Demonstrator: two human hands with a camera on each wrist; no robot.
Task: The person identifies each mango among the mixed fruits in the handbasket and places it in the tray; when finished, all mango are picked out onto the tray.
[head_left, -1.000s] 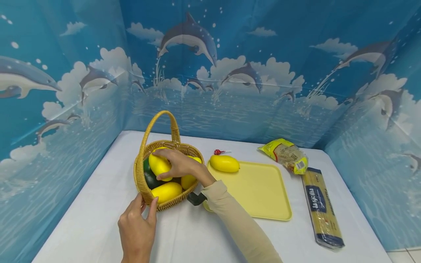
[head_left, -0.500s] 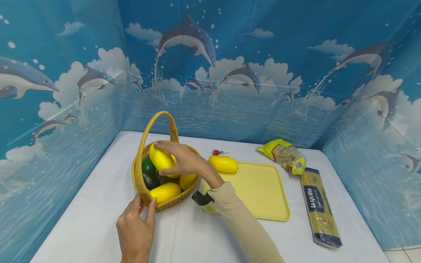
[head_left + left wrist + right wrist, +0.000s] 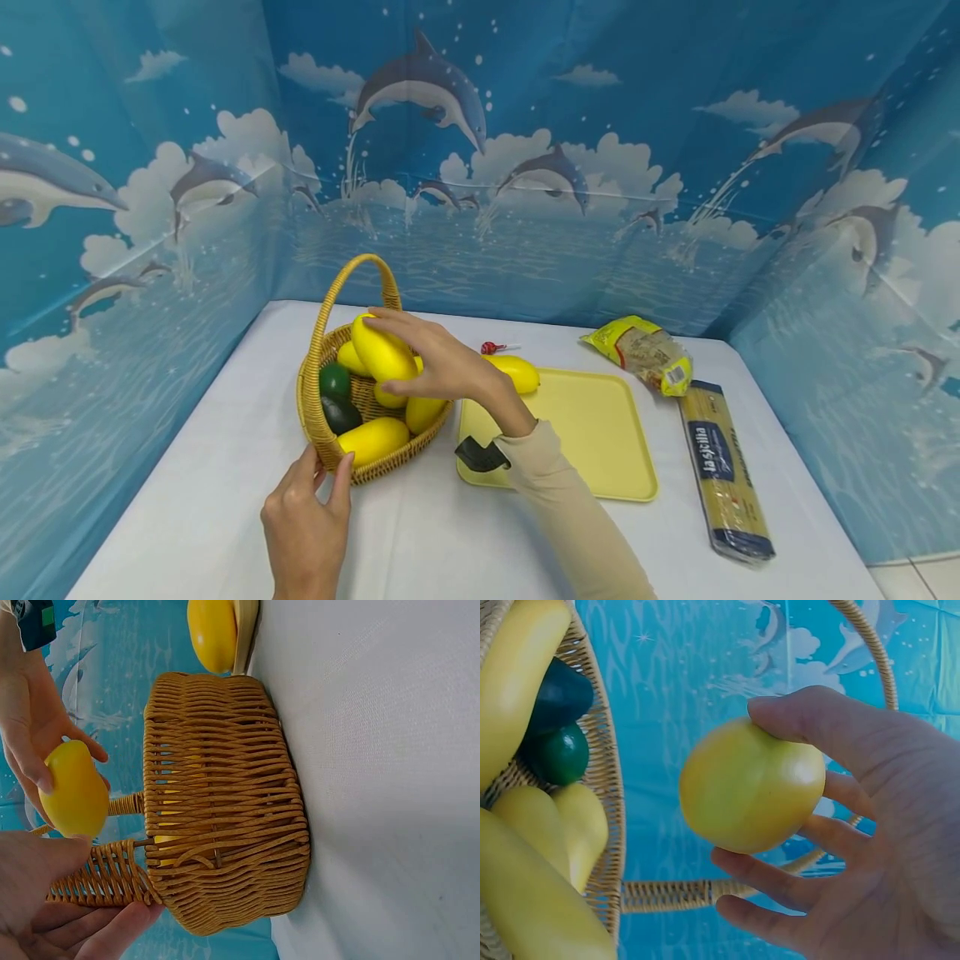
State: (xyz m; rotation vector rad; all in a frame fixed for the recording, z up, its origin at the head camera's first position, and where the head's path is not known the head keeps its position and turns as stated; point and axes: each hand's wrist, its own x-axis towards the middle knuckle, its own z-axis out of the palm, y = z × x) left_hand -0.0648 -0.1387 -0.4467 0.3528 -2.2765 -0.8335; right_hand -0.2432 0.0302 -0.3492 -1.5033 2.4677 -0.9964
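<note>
My right hand (image 3: 446, 367) grips a yellow mango (image 3: 384, 348) between thumb and fingers. In the right wrist view that mango (image 3: 750, 787) is clear of the basket's rim, with the thumb on one side and fingers on the other. The wicker basket (image 3: 396, 463) stands at the left of the table, its tall handle upright. Inside lie several yellow mangoes (image 3: 375, 440) and two dark green fruits (image 3: 335, 380). My left hand (image 3: 307, 521) pinches the basket's near rim by the handle's foot, thumb on top; its fingers (image 3: 112, 930) show there in the left wrist view.
Right of the basket lies a pale yellow tray (image 3: 600, 442), with another mango (image 3: 519, 374) on its far left corner. Behind it is a red lollipop (image 3: 491, 347). A yellow plastic food bag (image 3: 647, 354) and a spaghetti pack (image 3: 726, 475) lie at the right. A dolphin-print curtain encloses the table.
My right hand has raised the mango from among the others and shifted slightly right, uncovering more of the basket's contents. The left hand keeps its hold on the rim.
</note>
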